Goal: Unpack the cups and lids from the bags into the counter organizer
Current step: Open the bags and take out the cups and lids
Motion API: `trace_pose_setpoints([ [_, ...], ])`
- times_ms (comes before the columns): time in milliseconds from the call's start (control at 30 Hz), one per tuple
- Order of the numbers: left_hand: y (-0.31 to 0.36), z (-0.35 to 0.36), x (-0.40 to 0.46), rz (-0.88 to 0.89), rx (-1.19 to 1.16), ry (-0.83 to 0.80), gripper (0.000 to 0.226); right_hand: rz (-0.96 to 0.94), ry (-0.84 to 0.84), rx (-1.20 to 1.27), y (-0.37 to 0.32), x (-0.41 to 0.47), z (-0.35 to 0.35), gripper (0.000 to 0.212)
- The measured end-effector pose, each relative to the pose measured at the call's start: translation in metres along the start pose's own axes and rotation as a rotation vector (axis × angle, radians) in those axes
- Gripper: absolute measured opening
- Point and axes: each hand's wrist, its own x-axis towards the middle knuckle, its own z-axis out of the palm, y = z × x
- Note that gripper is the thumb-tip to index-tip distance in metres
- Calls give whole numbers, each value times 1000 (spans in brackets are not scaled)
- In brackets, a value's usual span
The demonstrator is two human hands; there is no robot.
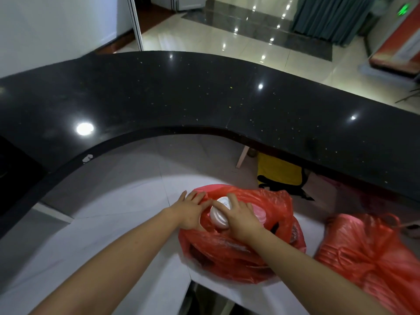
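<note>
Two bare hands meet over an open red plastic bag (238, 248) that lies on a pale lower work surface (118, 223), inside the curve of a black speckled counter (181, 92). At far left a dark recessed area (13, 173) sits at the counter's edge, too dim to make out.

Moving right, the left hand (189, 211) rests on the bag's left edge at its mouth, fingers straight and slightly spread, pressing the red film down beside a stack of white lids (219, 213). The stack lies on its side, poking out of the bag's opening. The right hand (242, 215) covers the stack from the right, its fingers curled over the top of the lids; the thumb is hidden, so how firmly it grips cannot be told. Just right of that hand, more pale round lids or cups (261, 214) show through the red film inside the bag.

Further right, a second red bag (368, 253) lies on the same surface, knotted closed, near the first. Behind them, under the counter's overhang, stands a yellow and black bag (281, 173).
</note>
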Motion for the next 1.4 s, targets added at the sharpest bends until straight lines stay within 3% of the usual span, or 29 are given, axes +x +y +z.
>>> trace_pose_setpoints([
  [167,7,-7,-26,26,-128,181,113,52,77,40,4,-16,-20,94],
  [267,15,-18,-43,32,-351,350,77,42,140,73,4,-24,-36,91],
  [333,28,-29,-55,-59,-757,360,57,24,177,74,-1,-27,-47,91],
  [400,43,-36,-70,-50,-1296,268,47,-15,211,53,-11,-29,-57,93],
  [500,59,-37,-93,20,-1626,295,43,-67,241,36,-30,-32,-68,101],
  [733,75,-9,-164,-213,-1780,555,32,-308,193,29,-77,-44,-63,107],
  [900,76,35,-248,-414,-1854,724,32,-556,47,179,-130,-59,-50,115],
  [1000,83,71,-312,-525,-1894,820,30,-696,-99,411,-179,-76,-34,89],
  [1133,94,120,-399,-610,-1941,955,30,-647,-260,702,-263,-109,-10,67],
  [1300,110,189,-491,-755,-1971,1170,31,-640,-319,696,-360,-161,29,39],
  [1400,121,238,-542,-835,-1994,1267,31,-666,-381,624,-414,-198,61,42],
])
